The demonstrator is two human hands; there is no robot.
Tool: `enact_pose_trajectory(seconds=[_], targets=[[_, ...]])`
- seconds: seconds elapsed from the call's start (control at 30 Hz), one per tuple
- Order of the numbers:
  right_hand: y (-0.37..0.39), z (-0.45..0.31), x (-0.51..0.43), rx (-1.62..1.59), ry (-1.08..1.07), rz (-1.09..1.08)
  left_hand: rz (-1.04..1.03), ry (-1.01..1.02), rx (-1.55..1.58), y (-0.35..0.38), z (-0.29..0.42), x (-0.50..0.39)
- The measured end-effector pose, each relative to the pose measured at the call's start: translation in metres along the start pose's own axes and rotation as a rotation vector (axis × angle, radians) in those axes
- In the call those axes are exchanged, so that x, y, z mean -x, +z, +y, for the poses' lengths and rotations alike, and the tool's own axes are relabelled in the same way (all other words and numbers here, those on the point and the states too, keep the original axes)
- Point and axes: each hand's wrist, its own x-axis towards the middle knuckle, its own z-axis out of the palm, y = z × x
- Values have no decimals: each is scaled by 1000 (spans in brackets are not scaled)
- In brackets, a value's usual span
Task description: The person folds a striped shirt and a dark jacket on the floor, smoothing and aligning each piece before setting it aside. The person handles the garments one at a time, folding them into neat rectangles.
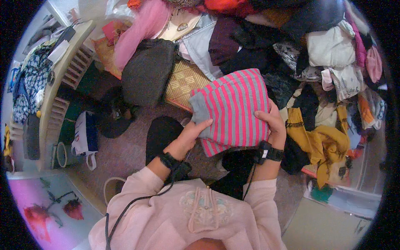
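A folded knit garment (234, 109) with pink and grey stripes is held up in front of me, above my lap. My left hand (190, 136) grips its left side by a plain grey band, thumb on top. On the opposite edge my right hand (273, 122) pinches the fabric, with the thumb over the stripes and the other fingers hidden behind. One lower corner of the garment hangs below the rest. Each wrist wears a black strap with a device, and a dark cord runs from each.
A woven mat (186, 81) lies ahead under heaped clothes, including a dark grey folded item (148, 72), a mustard garment (328, 142) and a white folded garment (331, 47). Left are a slatted beige piece of furniture (70, 62) and a white-and-navy bag (85, 134). A pale box (331, 218) stands lower right.
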Motion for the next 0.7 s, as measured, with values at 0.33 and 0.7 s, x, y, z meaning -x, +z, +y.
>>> enact_pose_trajectory(seconds=[0.33,0.7], targets=[[139,-17,-52,-99,-305,-247,280,633,-174,-111,188,24],[43,37,-43,229,-159,94,645,647,-1814,-202,184,-82]])
